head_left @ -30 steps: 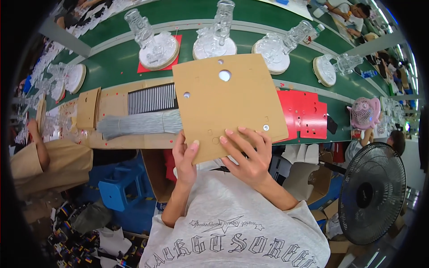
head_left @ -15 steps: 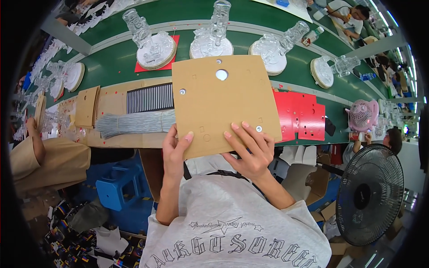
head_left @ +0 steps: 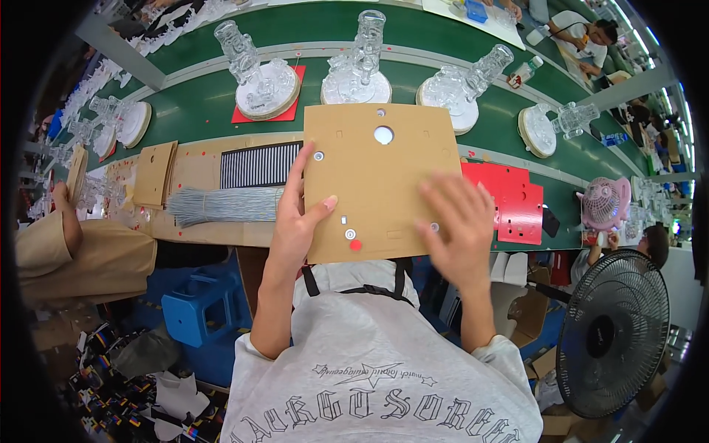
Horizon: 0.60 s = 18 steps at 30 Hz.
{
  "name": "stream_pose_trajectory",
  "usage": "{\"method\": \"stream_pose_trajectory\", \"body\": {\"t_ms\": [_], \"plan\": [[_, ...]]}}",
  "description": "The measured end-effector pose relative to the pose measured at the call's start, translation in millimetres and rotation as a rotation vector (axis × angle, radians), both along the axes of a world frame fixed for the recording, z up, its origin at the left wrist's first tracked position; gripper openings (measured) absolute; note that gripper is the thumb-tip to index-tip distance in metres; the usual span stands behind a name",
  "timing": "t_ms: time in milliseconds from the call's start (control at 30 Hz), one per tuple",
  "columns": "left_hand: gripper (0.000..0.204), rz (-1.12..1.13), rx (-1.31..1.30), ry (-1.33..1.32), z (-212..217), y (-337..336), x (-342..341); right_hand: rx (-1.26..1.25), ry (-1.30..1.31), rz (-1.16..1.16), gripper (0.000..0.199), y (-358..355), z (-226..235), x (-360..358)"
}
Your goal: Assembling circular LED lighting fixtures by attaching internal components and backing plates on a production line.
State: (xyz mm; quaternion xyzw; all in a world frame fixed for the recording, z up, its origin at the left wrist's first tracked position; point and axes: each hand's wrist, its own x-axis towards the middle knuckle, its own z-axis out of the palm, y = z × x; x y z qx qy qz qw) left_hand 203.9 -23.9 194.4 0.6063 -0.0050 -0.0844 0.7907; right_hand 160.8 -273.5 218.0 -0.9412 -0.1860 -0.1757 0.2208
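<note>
A square tan cardboard panel (head_left: 380,173) is held up in front of me over the table edge. It has a round hole near its top, several small pale ring-like spots, and a red dot (head_left: 356,245) near its lower left. My left hand (head_left: 292,225) grips the left side, its thumb on the front face and its fingers along the edge. Over the panel's right part, my right hand (head_left: 461,232) is blurred by motion, with fingers spread and apart from one another. Whether it touches the panel I cannot tell.
Clear glass-like pieces on round white bases, one centred (head_left: 358,85), line the green table. Left lie a wire bundle (head_left: 225,207), a striped sheet (head_left: 258,166) and more panels (head_left: 155,176); right, red sheets (head_left: 509,199), a pink fan (head_left: 603,203) and a black fan (head_left: 609,336). A co-worker's hand (head_left: 60,198) is far left.
My right hand has lifted from the panel's lower edge and moved right. My left hand has shifted higher along the left side. A red dot and another ring now show at the panel's lower left.
</note>
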Motion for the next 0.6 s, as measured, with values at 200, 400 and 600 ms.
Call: {"method": "stream_pose_trajectory", "body": {"t_ms": [200,400,600], "plan": [[0.08,-0.03,-0.01,0.013,3.6,-3.6,1.8,0.337,0.324,-0.032,0.048,-24.3,-6.7,30.0],[0.069,-0.005,0.153,-0.006,5.5,-14.8,16.8,0.143,0.27,-0.04,0.05,-39.5,-3.1,36.7],[0.06,-0.016,0.642,-0.244,-1.3,-5.5,21.1,0.233,0.339,-0.109,0.041,-32.3,-2.0,47.3]]}}
